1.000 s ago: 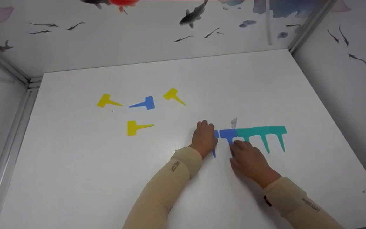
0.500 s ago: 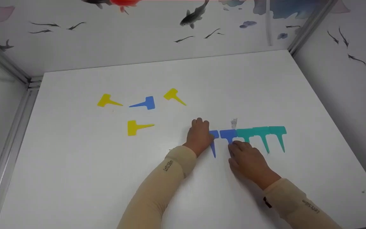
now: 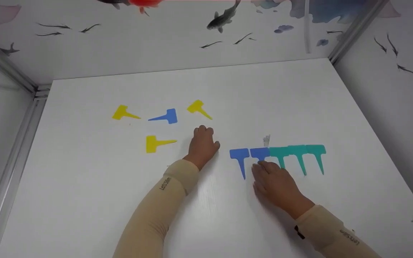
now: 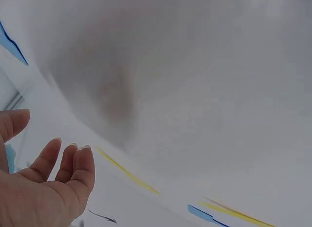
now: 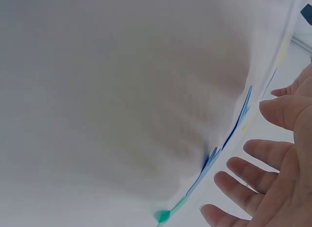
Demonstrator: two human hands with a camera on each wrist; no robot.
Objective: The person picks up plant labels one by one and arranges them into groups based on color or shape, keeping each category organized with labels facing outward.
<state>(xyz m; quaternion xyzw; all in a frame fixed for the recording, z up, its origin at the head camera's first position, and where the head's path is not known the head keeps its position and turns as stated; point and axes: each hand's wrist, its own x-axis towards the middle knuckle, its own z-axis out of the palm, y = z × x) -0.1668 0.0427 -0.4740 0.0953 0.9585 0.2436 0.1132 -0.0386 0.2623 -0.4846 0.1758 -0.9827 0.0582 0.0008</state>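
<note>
Flat T-shaped plastic plant labels lie on a white table. A row runs along the right: a blue plant label at its left end, a second blue plant label, then three teal ones, the rightmost teal plant label among them. My right hand lies in front of the row, over the second blue label's stem; in the right wrist view its fingers are spread and hold nothing. My left hand is between the row and the loose labels, fingers loosely bent around nothing.
Farther left lie a loose blue plant label and three yellow ones: a left yellow plant label, an upper yellow plant label and a lower yellow plant label. A wall with fish pictures stands behind the table.
My left hand has let go of the leftmost blue label in the row and moved left toward the yellow labels. My right hand has shifted only slightly.
</note>
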